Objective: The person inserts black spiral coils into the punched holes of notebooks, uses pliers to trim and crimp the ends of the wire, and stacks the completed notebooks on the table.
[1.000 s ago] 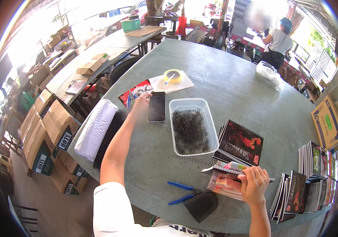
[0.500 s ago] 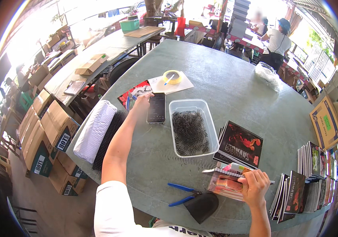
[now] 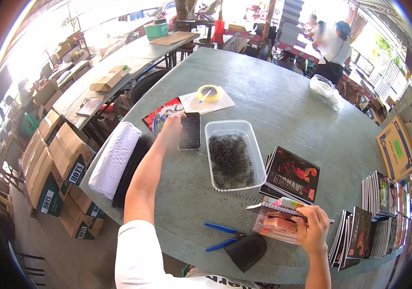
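Observation:
My left hand [image 3: 171, 126] reaches across the table to a dark-screened phone [image 3: 190, 134]. One finger stretches to the phone's upper left edge; the other fingers are partly hidden. Blue-handled pliers [image 3: 155, 126] lie partly under this hand, on a red and white printed sheet [image 3: 168, 107]. At the near right, my right hand [image 3: 313, 225] has its fingers curled over the right end of a small spiral notebook [image 3: 279, 222] with a colourful cover. That notebook lies on others like it. Blue-handled cutters [image 3: 221, 236] lie left of it, their head beside a black pouch-like piece [image 3: 247, 253].
A clear tub [image 3: 211, 166] of black wire coils stands mid-table. Dark-covered notebooks [image 3: 292, 174] are stacked right of it, more notebooks [image 3: 360, 236] at the right edge. A white roll [image 3: 115, 159], tape roll [image 3: 209, 93] and plastic bag [image 3: 325, 92] lie around. People sit at the back.
My right hand's fingers have shifted and spread a little along the notebook's top edge. My left hand stays at the phone. The whole view has moved very slightly.

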`<control>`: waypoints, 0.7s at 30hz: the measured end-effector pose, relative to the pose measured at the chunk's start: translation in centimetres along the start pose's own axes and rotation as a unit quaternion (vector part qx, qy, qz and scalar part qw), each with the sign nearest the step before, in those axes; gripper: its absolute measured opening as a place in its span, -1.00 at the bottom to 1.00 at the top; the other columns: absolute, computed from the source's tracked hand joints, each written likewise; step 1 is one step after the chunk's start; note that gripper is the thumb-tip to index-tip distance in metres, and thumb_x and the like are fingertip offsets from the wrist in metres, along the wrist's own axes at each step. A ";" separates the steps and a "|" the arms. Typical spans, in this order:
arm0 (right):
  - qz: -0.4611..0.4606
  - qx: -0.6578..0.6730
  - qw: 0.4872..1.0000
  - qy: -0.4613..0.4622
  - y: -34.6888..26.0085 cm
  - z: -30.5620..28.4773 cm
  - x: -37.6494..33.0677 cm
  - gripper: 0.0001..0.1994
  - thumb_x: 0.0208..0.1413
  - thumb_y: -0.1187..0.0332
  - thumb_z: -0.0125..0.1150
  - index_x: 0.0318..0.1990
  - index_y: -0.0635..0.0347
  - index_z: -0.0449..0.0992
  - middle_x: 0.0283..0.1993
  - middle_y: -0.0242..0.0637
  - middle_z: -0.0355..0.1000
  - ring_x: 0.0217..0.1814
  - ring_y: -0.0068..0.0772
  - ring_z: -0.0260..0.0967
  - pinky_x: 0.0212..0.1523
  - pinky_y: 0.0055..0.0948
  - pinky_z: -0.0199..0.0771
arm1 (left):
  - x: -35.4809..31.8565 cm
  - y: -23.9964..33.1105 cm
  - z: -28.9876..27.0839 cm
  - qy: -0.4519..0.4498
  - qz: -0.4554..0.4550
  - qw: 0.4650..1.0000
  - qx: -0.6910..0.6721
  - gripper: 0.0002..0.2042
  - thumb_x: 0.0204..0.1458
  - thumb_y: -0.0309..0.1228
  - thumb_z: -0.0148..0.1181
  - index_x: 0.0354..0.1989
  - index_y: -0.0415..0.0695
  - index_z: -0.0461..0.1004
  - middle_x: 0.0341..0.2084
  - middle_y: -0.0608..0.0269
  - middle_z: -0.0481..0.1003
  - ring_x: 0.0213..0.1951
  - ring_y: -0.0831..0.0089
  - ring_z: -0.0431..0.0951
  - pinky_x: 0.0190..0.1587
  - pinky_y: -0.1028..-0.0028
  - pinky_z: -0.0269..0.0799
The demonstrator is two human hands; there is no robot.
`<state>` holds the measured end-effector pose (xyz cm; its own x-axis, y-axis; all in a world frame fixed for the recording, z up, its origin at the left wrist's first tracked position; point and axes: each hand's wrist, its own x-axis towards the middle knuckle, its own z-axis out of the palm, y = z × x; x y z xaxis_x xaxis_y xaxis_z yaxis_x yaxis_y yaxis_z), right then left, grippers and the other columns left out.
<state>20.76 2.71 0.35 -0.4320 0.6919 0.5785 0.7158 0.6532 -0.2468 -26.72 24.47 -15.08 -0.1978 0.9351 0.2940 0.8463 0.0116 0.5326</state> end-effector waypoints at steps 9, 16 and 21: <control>0.019 -0.025 0.999 -0.012 -0.8 -0.2 0.5 -0.80 -0.05 0.27 0.22 -0.37 0.19 0.43 -0.44 -0.27 0.41 -0.39 -0.19 0.40 -0.42 -0.31 0.31 | 0.0 0.7 -0.1 -0.018 -0.002 1.000 0.014 -0.63 -0.11 -0.59 -0.09 -0.06 -0.12 0.38 -0.32 -0.22 0.48 -0.15 -0.02 0.49 -0.10 0.19 0.35; 0.039 -0.017 0.998 -0.044 -0.4 -0.1 0.4 -0.80 -0.02 0.26 0.18 -0.49 0.17 0.37 -0.52 -0.26 0.37 -0.48 -0.21 0.34 -0.46 -0.30 0.27 | -0.6 -0.6 -1.3 -0.040 -0.004 0.999 -0.016 -0.64 -0.01 -0.40 0.05 0.03 -0.01 0.34 -0.48 0.00 0.51 -0.34 0.15 0.54 -0.18 0.23 0.38; 0.001 -0.067 0.997 -0.028 -0.1 0.0 0.0 -0.77 0.00 0.21 0.17 -0.50 0.18 0.38 -0.51 -0.27 0.38 -0.48 -0.22 0.35 -0.47 -0.32 0.26 | -0.8 -0.2 -1.6 -0.048 -0.026 0.998 0.010 -0.65 0.04 -0.35 0.04 0.06 0.03 0.34 -0.40 0.06 0.52 -0.29 0.20 0.53 -0.13 0.25 0.37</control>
<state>20.73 2.61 0.37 -0.4577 0.7124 0.5320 0.7821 0.6072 -0.1403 -27.51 23.10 -14.12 -0.1945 0.9629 0.1871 0.8456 0.0679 0.5295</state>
